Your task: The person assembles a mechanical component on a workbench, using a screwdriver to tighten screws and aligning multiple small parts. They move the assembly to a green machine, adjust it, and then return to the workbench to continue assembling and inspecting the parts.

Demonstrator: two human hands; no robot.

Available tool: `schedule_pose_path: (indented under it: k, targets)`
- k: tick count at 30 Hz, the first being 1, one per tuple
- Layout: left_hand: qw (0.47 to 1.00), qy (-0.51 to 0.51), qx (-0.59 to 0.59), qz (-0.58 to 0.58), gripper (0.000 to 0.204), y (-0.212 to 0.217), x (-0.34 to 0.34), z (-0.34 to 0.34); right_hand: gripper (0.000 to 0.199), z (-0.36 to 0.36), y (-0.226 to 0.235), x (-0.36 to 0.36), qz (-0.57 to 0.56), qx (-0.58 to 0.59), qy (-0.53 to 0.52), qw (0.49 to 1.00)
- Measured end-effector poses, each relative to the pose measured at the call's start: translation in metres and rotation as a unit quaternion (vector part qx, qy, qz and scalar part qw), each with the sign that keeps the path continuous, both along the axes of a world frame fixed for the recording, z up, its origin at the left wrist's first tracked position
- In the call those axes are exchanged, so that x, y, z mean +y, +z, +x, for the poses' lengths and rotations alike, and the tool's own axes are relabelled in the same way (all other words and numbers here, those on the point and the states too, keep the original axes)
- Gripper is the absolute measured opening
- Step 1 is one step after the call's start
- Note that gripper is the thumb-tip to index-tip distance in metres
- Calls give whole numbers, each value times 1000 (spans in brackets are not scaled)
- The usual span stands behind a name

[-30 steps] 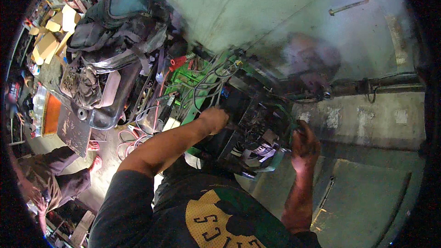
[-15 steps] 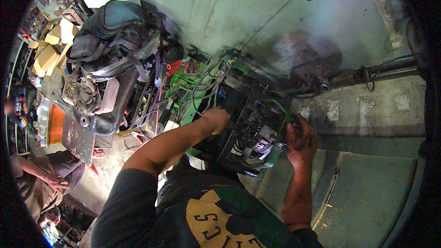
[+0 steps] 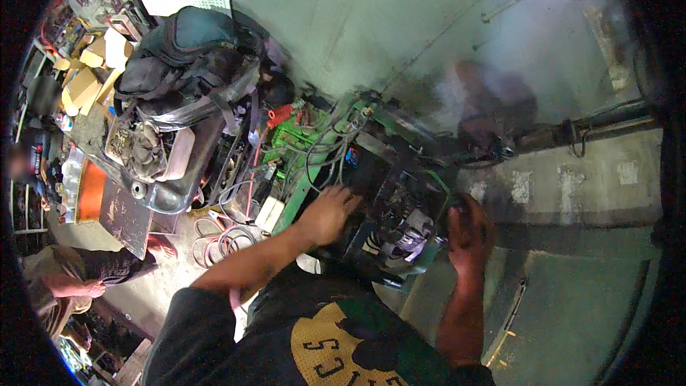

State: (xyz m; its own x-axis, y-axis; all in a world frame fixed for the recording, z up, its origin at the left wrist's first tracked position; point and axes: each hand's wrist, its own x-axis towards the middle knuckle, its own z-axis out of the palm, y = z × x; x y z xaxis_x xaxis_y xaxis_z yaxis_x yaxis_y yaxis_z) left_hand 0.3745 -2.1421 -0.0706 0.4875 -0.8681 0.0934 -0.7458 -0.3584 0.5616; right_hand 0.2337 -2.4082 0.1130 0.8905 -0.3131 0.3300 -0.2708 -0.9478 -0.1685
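Note:
A green-framed machine (image 3: 293, 204) with an open black interior stands in front of me. My left hand (image 3: 330, 216) is over its dark left part, fingers stretched out and nothing seen in them. To the right is a compartment holding a dirty grey and black mechanical part (image 3: 409, 232), perhaps a small motor or feed unit. My right hand (image 3: 471, 234) is at the machine's right edge, its fingers curled around something dark that I cannot make out. Grey cables (image 3: 325, 146) loop over the machine's far left corner, near a red-handled clamp or connector (image 3: 280, 114).
A black bag (image 3: 189, 64) and a tray with rags (image 3: 179, 196) crowd the left bench. Red and grey cables (image 3: 221, 239) coil on the floor. Another person's hand (image 3: 82, 287) shows at lower left. A grey metal wall (image 3: 343, 21) stands behind; a rod (image 3: 516, 304) lies at right.
My left hand has drawn back slightly towards me and its fingers have straightened. My right hand stays at the machine's right edge, a little lower. The view has shifted slightly.

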Motion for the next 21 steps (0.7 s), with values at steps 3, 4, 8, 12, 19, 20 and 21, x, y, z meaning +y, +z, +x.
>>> schedule_pose_path:
  k: [3,4,8,12,19,20,21]
  targets:
    - [991,45,111,-66,71,-17,56,-40,43,-13,-10,-7,-53,35,12,998]
    - [985,59,148,-71,71,-28,74,-50,43,-14,-13,-11,-63,32,18,997]
    - [967,170,176,-66,60,-60,151,-89,42,-10,-8,-8,-8,43,-8,999]
    - [932,298,206,15,35,-69,211,-102,42,-3,8,4,134,114,-88,981]
    - [900,383,207,24,23,-98,254,-97,38,-25,-20,-41,-190,91,91,973]
    - [899,381,213,29,23,-95,252,-94,40,-27,-24,-45,-221,86,108,965]
    - [899,379,219,35,23,-93,250,-93,42,-29,-27,-47,-217,85,102,967]
